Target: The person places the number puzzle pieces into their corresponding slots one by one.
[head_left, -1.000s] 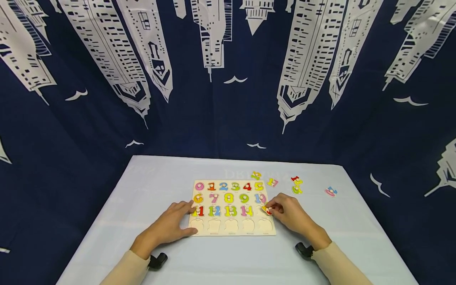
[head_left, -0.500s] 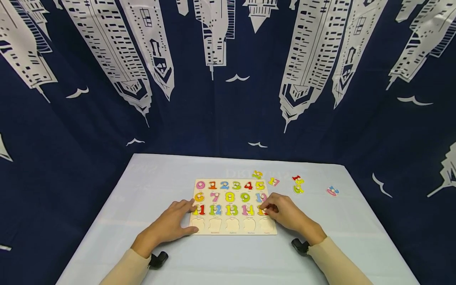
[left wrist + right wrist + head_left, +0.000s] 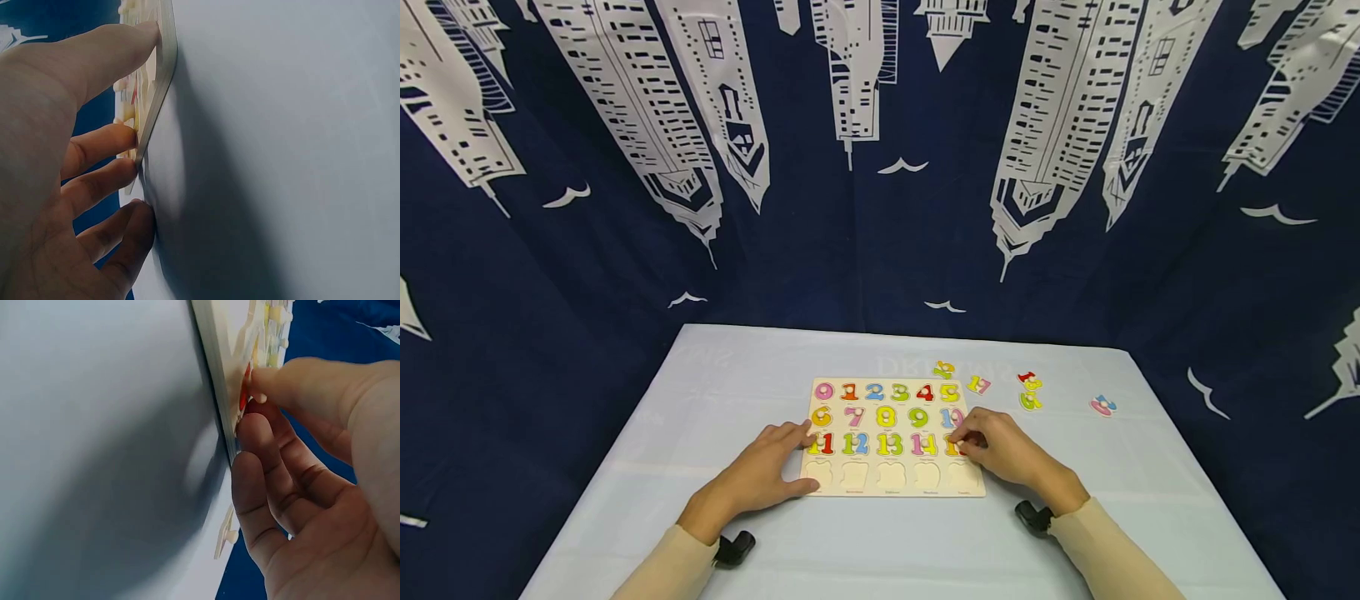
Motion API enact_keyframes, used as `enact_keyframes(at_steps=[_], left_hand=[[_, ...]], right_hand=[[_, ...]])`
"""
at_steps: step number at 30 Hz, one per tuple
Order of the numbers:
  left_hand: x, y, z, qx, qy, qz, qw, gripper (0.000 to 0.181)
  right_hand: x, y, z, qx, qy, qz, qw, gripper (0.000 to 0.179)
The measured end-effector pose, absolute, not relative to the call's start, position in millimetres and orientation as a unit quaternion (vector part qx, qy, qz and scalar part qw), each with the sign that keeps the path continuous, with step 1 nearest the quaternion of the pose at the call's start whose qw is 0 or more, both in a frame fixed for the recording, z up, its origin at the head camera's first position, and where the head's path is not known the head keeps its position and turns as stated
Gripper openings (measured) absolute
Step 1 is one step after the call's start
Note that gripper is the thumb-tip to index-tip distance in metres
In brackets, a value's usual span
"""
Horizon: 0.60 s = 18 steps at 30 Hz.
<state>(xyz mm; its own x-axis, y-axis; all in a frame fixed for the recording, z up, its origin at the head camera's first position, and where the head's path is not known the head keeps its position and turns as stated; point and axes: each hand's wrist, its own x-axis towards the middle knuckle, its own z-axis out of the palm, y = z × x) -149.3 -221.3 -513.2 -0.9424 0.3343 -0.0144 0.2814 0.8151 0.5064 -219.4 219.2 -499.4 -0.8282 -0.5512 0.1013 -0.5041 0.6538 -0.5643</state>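
A wooden number puzzle board lies on the white table, number pieces with small knobs filling its upper rows. My left hand is spread at the board's left side; its thumb rests on the near corner and the other fingers lie along the edge. At the right end of the third row, my right hand pinches a red and yellow number 15 piece, partly hidden by the fingers. In the right wrist view, thumb and fingertips meet at this piece's red part.
Recesses without pieces line the board's near row. Loose number pieces lie beyond and to the right: a yellow-green one, a pink and yellow 17, a red-yellow-green group and a blue and pink one. A dark blue patterned cloth hangs behind the table.
The number 15 piece, tilted over the board's right side a second ago, now lies in the third row's last place. My right hand has shifted slightly left with it. The left hand stays put.
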Motion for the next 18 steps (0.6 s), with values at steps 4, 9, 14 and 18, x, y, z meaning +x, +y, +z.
enact_keyframes(at_steps=[4, 9, 14, 18], left_hand=[[-149.3, -221.9, -513.2, 0.16, 0.952, 0.255, 0.051, 0.099], [-148.5, -221.9, -512.2, 0.159, 0.952, 0.256, 0.052, 0.099], [-147.8, -221.6, -510.9, 0.158, 0.952, 0.258, 0.054, 0.1], [-148.6, -222.2, -511.4, 0.16, 0.951, 0.26, 0.056, 0.096]], right_hand=[[-225.9, 219.7, -498.0, -0.289, 0.908, -0.302, 0.037, 0.014], [-238.5, 220.0, -493.2, -0.28, 0.908, -0.31, 0.028, 0.013], [-255.5, 219.3, -486.0, -0.267, 0.914, -0.304, 0.009, 0.012], [-271.9, 217.7, -484.1, -0.264, 0.918, -0.297, -0.012, 0.013]])
